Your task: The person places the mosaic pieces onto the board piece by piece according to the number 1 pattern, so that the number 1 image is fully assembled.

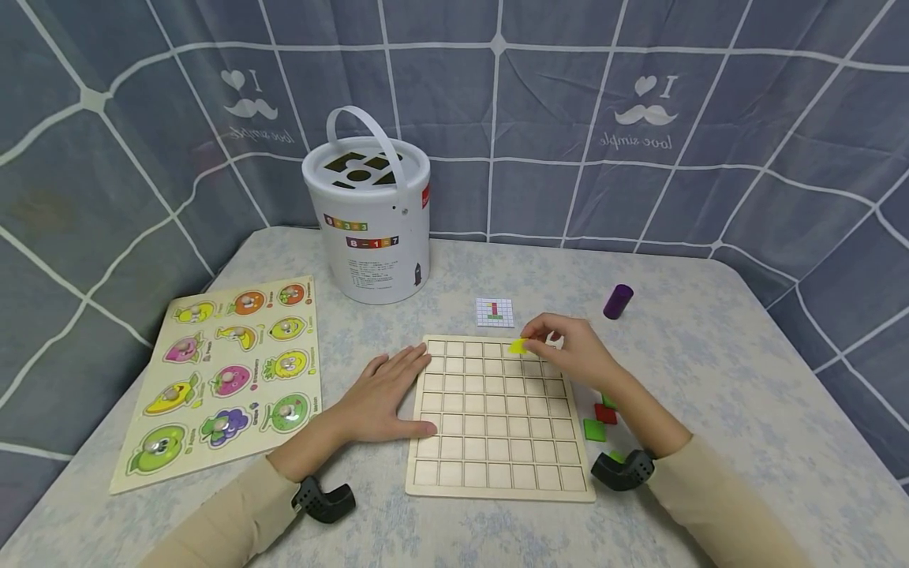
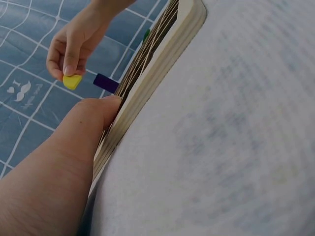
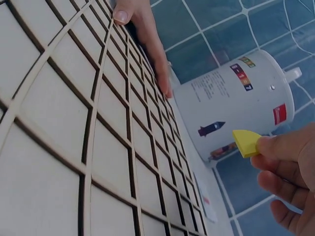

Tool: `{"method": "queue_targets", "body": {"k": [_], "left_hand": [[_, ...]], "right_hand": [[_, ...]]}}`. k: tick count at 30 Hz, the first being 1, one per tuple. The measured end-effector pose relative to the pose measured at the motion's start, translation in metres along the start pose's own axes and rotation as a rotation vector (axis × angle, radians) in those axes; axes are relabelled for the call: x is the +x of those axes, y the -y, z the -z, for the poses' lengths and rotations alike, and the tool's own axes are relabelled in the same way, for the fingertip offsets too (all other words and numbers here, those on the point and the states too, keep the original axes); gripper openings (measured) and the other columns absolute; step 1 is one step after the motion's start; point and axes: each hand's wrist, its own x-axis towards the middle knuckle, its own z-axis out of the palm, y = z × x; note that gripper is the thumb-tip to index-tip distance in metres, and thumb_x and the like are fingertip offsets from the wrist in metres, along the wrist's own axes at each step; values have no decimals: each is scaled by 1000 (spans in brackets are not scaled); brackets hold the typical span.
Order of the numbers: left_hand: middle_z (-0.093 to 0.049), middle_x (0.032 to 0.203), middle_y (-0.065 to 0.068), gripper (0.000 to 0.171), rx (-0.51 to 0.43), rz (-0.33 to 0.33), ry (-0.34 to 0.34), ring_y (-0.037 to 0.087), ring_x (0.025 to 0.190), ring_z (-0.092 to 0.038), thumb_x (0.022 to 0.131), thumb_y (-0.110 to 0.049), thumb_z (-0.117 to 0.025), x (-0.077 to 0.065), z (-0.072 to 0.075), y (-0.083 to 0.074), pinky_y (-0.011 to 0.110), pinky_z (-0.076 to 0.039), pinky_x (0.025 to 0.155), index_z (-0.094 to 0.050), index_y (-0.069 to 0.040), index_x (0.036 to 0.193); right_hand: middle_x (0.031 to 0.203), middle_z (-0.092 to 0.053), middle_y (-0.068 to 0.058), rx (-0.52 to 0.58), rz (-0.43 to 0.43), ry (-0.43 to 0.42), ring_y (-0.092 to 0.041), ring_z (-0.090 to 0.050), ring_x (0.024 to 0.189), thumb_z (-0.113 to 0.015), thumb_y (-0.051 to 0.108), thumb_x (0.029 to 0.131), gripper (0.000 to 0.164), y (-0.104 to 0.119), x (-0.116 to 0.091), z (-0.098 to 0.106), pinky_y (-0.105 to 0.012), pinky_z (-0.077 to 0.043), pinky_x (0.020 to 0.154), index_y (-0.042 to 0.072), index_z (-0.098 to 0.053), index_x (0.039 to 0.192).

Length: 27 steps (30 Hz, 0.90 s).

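1. Right hand (image 1: 571,351): bare, short-nailed.
2. Right band (image 1: 625,470): black, curved, behind the grip at the cuff, a chunky end jutting inward, small round holes dotting its side.
3. Right sleeve (image 1: 720,505): plain beige, long, farther behind the grip.
4. Left hand (image 1: 379,406), across from the grip: bare.
5. Left band (image 1: 325,501): matching black, likewise dotted.
6. Left sleeve (image 1: 220,521): same beige, lightly creased.

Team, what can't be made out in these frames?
Yellow piece: full outline, right wrist view; the thumb covers one end.
Right hand: cut off by the right edge, right wrist view.
Lowest green piece: full shape, head view; the black wrist device covers part.
White bucket: fine print, head view; too small to read.
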Motion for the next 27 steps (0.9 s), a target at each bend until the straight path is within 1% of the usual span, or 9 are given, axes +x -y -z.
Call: {"method": "queue_targets", "body": {"k": [7, 14, 20, 27], "left_hand": [[-18, 161, 9, 104, 1, -2, -3, 27, 146, -19, 80, -68, -60, -1, 0, 1, 56, -14, 113, -26, -5, 154], [-18, 161, 9, 104, -6, -8, -4, 28, 146, -19, 80, -68, -61, 0, 0, 1, 56, -14, 113, -25, -5, 154], [-18, 161, 9, 104, -9, -3, 4, 27, 147, -18, 80, -68, -60, 1, -1, 2, 56, -14, 113, -25, -5, 155], [-18, 161, 9, 104, -6, 2, 2, 27, 147, -18, 80, -69, -60, 1, -2, 3, 56, -14, 113, -25, -5, 154]], "right_hand": [[87, -67, 5, 17, 27, 25, -14, -58, 80, -70, 9, 91, 6, 9, 8, -11, -38, -43, 76, 10, -70, 97], [86, -66, 6, 31, 46, 61, -14, -58, 81, -69, 9, 91, 6, 13, 13, -22, -37, -44, 76, 9, -70, 97], [85, -65, 7, 57, 41, 99, -14, -57, 80, -69, 9, 91, 5, 13, 16, -32, -36, -43, 74, 10, -70, 96], [87, -65, 8, 53, 32, 146, -13, -57, 81, -69, 10, 91, 5, 8, 21, -46, -36, -44, 75, 11, -70, 96]]}}
